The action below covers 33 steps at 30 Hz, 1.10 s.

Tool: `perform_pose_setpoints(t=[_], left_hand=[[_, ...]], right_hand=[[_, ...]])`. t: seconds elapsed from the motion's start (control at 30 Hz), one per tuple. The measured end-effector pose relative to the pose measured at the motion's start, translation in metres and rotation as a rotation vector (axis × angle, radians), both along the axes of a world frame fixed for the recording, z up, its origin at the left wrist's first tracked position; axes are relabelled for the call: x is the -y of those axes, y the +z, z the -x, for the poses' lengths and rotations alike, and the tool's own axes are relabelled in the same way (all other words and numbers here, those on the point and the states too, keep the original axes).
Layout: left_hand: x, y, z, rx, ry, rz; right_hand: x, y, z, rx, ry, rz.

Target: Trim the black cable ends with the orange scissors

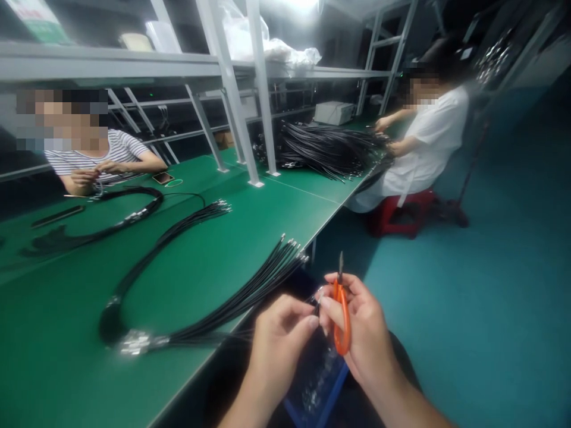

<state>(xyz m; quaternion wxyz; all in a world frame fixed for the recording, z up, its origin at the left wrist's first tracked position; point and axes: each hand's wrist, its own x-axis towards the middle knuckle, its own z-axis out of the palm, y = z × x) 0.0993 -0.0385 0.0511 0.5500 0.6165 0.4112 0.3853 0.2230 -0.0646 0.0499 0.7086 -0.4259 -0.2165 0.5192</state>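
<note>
Just off the tabletop's [200,261] near right edge, our left hand [283,333] pinches a black cord [316,308] and our right hand [363,321] grips an orange-handled tool [346,315], so we seem busy with the cord's tip and likely need to hold steady next.

Pinched left fingers [292,305], curled right fingers [358,288]

Can't really make out the little piece [317,308] between the left hand [283,333] and right hand [363,315], fingers cover most of it. Blue bin [335,389] is partly blocked, cut off at the near edge, and the shiny bits [312,395] inside are mush.
</note>
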Motion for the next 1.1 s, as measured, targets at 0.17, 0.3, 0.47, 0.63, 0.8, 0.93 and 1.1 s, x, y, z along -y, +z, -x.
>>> perform_pose_setpoints(t=[0.17, 0.3, 0.47, 0.63, 0.8, 0.93, 1.1], left_hand=[[0.003, 0.002, -0.001, -0.064, 0.026, -0.076], [0.006, 0.002, 0.000, -0.198, 0.078, -0.218], [0.013, -0.001, 0.003, -0.309, 0.120, -0.400], [0.012, -0.001, 0.005, -0.268, 0.094, -0.318], [0.006, -0.007, 0.006, -0.018, 0.004, -0.016], [0.005, -0.010, 0.005, 0.066, 0.028, 0.033], [0.006, -0.001, -0.001, 0.059, 0.127, -0.034]], right_hand=[[0.001, 0.001, -0.002, 0.060, 0.024, -0.021], [0.002, 0.002, -0.002, 0.064, 0.042, -0.008], [0.002, 0.002, 0.000, 0.082, 0.039, 0.014], [0.000, 0.004, 0.000, 0.025, 0.072, 0.039], [0.000, 0.002, 0.003, -0.240, 0.163, 0.085], [0.002, 0.003, 0.012, -0.270, 0.113, 0.096], [0.004, 0.007, 0.023, -0.266, 0.101, 0.082]])
